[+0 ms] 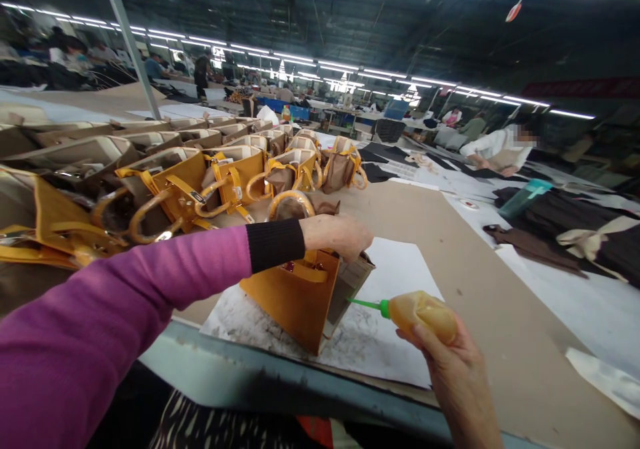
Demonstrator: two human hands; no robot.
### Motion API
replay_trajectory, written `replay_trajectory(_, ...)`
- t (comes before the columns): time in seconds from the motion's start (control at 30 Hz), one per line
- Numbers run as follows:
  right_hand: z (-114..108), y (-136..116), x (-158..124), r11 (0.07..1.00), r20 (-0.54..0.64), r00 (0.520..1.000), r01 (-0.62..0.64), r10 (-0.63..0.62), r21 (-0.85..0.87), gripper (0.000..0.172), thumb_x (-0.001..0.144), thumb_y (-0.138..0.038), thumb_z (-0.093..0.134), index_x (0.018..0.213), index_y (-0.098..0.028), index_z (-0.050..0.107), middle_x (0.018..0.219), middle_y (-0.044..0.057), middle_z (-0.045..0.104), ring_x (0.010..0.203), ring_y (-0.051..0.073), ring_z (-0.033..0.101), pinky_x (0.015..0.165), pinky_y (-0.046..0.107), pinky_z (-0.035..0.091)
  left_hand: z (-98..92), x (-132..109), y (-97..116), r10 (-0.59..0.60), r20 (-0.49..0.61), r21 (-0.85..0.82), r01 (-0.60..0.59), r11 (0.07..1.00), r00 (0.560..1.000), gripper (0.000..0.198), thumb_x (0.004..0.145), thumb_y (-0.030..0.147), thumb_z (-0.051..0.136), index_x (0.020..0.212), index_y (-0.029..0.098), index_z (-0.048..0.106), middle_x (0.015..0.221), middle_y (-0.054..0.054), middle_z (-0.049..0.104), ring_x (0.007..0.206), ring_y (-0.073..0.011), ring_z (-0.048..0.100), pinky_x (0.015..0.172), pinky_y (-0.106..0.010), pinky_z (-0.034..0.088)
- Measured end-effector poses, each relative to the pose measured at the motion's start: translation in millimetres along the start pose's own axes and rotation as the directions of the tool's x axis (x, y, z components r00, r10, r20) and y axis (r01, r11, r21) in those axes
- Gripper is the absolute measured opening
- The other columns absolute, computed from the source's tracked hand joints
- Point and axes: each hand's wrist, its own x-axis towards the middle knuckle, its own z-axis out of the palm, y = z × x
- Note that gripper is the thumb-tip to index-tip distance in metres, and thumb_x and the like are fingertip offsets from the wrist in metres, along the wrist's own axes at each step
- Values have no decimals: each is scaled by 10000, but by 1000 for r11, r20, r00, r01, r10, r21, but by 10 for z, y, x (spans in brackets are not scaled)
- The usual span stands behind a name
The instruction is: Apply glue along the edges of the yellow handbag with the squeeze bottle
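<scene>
Fluorescent tubes [295,57] light a large workshop, and brown sheeting [490,302] covers the worktable. One yellow bag [293,295] stands tilted near the table's front edge, on a stained white sheet [400,269]. The left hand [337,234] reaches across the bag, fingers bent down at its upper edge; whether they clamp the edge cannot be told. The right hand [453,359], apart from the left, is closed around a squeeze bottle [420,312] of amber content. Its green nozzle [370,303] points left at the bag's side panel [345,292]; contact at the tip cannot be confirmed. Rows of similar bags [245,182] with ring handles occupy the table's left side. At far right, a co-worker [500,149] in white sleeves leans over another work surface.
</scene>
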Motion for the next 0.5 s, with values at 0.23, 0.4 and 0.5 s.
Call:
replay_trajectory(0.23,7,104,-86,999,66,997,-30,31,-25,562,619,-372,813,1099,-199,578,1036,76,631,903,298,616,671,392,596,-74,-75,78,-35,22,29,34,999,999,282,691,113,547,922,86,705,852,-145,704,722,-234,625,555,-296,429)
replay_trajectory(0.4,21,145,-176,997,51,998,-42,45,-70,551,638,-386,803,1105,-202,576,1020,60,635,877,282,623,668,385,599,-76,-126,124,-55,5,58,55,997,998,237,702,132,559,889,105,702,806,-119,697,690,-212,604,543,-284,400)
replay_trajectory(0.5,28,149,-228,994,58,997,-48,54,-94,558,641,-384,803,1116,-204,571,1016,53,638,865,274,626,668,381,602,-56,-178,163,-35,-35,118,39,992,999,205,715,107,526,836,107,692,810,-106,688,691,-191,586,559,-281,387)
